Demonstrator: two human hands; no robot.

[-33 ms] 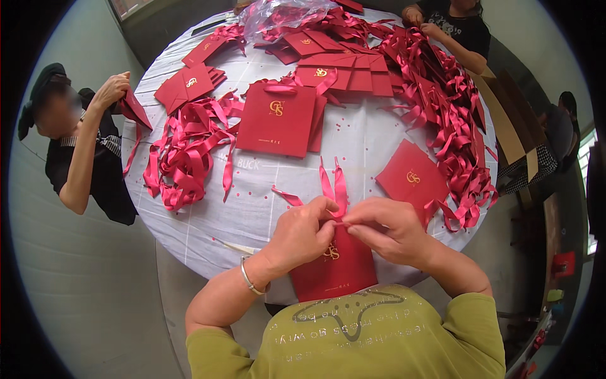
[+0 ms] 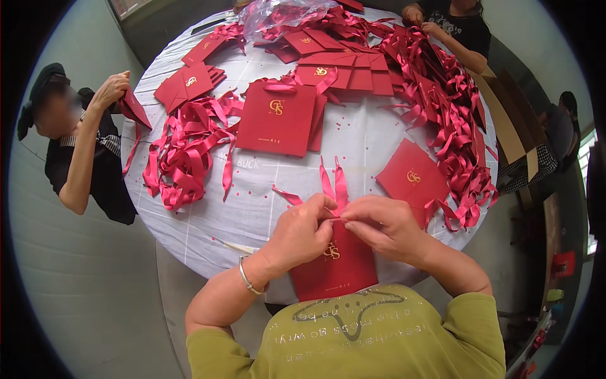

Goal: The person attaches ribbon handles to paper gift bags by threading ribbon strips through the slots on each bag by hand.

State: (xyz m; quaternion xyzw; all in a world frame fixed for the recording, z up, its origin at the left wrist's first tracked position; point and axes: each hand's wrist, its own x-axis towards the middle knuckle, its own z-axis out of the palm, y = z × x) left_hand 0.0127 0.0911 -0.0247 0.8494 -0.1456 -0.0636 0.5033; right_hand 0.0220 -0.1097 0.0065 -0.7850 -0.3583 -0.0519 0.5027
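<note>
A red paper gift bag (image 2: 344, 271) with gold print lies flat at the table's near edge, against my body. Over its top edge my left hand (image 2: 302, 228) is closed in a pinch on a pink satin ribbon (image 2: 339, 189). Opposite it, the fingertips of my right hand (image 2: 388, 228) pinch the same ribbon close to the left fingers. Two ribbon ends point away from me beyond my hands, and another ribbon end (image 2: 287, 196) sticks out to the left. The bag's top edge is partly covered by my fingers.
Red bags (image 2: 278, 120) stand and lie mid-table, with a pink ribbon heap (image 2: 186, 155) to their left. Bags with ribbons pile along the right (image 2: 442, 107); flat bags (image 2: 413, 177) lie nearer. Co-workers sit left (image 2: 88, 139) and far right (image 2: 454, 31). A cardboard box (image 2: 505, 117) stands beyond.
My right hand's fingertips have shifted very slightly left and up at the ribbon. The bag and my left hand stay almost in place.
</note>
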